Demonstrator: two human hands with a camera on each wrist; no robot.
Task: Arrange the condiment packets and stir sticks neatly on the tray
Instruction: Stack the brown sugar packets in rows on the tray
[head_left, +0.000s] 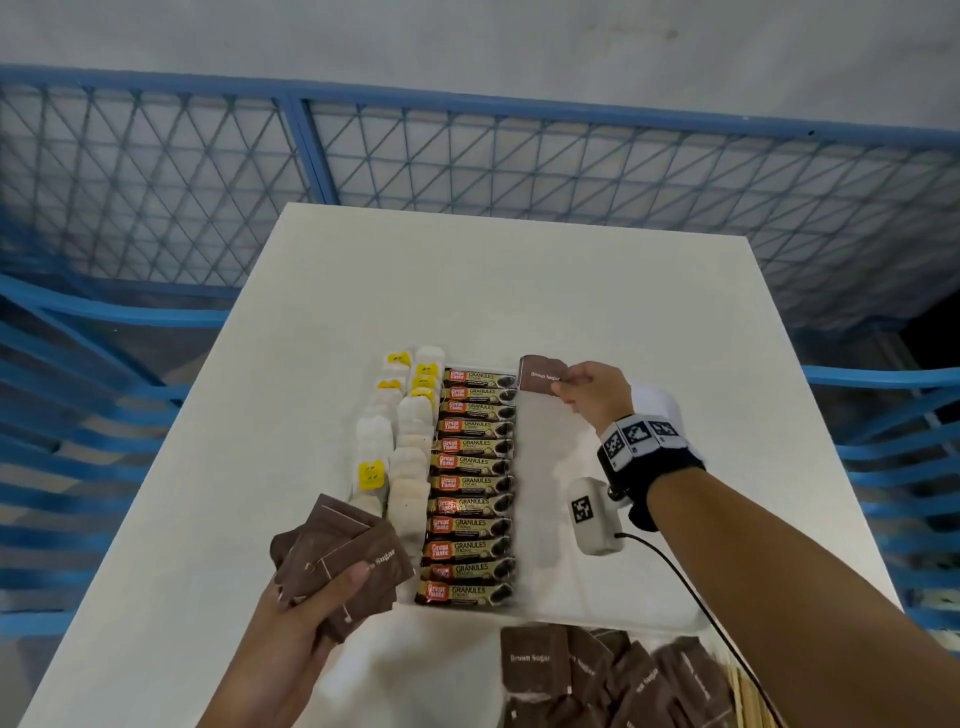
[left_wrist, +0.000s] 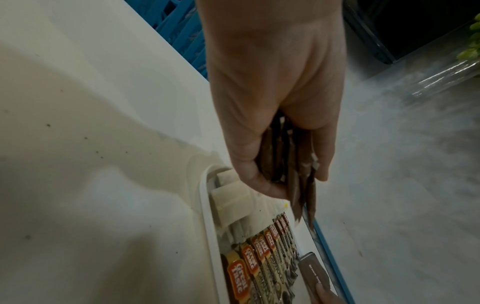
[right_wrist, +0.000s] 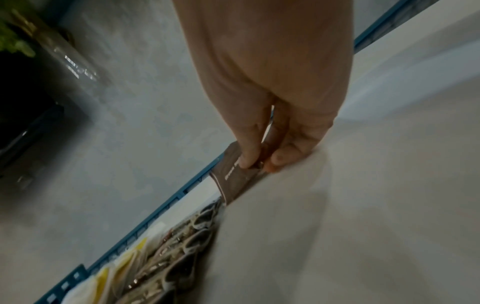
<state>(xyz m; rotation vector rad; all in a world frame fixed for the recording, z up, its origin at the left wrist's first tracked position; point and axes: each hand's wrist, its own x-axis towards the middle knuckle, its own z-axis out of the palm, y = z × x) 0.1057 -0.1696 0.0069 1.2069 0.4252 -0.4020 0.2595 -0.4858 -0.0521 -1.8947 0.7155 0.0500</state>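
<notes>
Brown sugar packets (head_left: 343, 564); white tray (head_left: 597, 616); blue fence (head_left: 467, 156).

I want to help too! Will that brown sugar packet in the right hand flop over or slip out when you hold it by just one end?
Probably neither. The right hand pinches the brown sugar packet at one end, and it juts out almost flat, so it seems fairly stiff. It looks light: fingertips alone carry it. The stack of packets in the left hand has fanned out, so they may slide on one another.

The loose heap of brown paper sugar packets (head_left: 613, 680) and the pale wooden stir sticks (head_left: 748, 701) beside it run off the head view's bottom edge, while the right wrist view smears the coffee sachets (right_wrist: 182, 246) unreadable.
</notes>
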